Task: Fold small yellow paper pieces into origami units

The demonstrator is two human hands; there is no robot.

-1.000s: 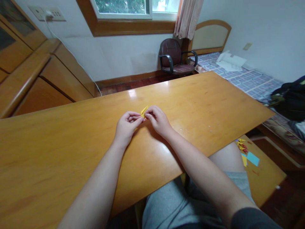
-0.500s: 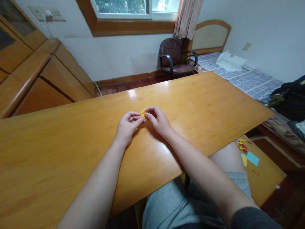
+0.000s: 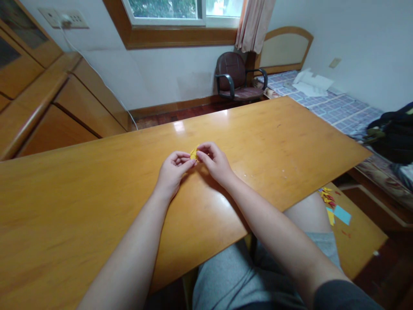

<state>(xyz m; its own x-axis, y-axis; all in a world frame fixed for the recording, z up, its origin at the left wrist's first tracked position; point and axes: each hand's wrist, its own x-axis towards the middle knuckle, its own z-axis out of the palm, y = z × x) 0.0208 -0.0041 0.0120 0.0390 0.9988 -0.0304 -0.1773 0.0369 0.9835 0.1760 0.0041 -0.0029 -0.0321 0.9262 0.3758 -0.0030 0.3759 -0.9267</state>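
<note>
A small piece of folded yellow paper (image 3: pixel 194 153) is pinched between both hands, just above the wooden table (image 3: pixel 97 193). My left hand (image 3: pixel 172 172) grips its left and lower side with thumb and fingers closed. On the other side, my right hand (image 3: pixel 215 163) holds its right edge between thumb and bent forefinger. The fingertips cover part of the paper, so its full shape is hidden.
On a lower wooden surface (image 3: pixel 358 249) at the right lie several folded yellow and red papers (image 3: pixel 328 198) and a light blue paper sheet (image 3: pixel 342 215). A brown armchair (image 3: pixel 232 73) stands beyond the table, beside a bed (image 3: pixel 335 107). Tiny white scraps dot the tabletop.
The yellow paper has turned slightly between the fingers; its thin upper point, visible before, now shows as a broader face. Both hands stay almost in place.
</note>
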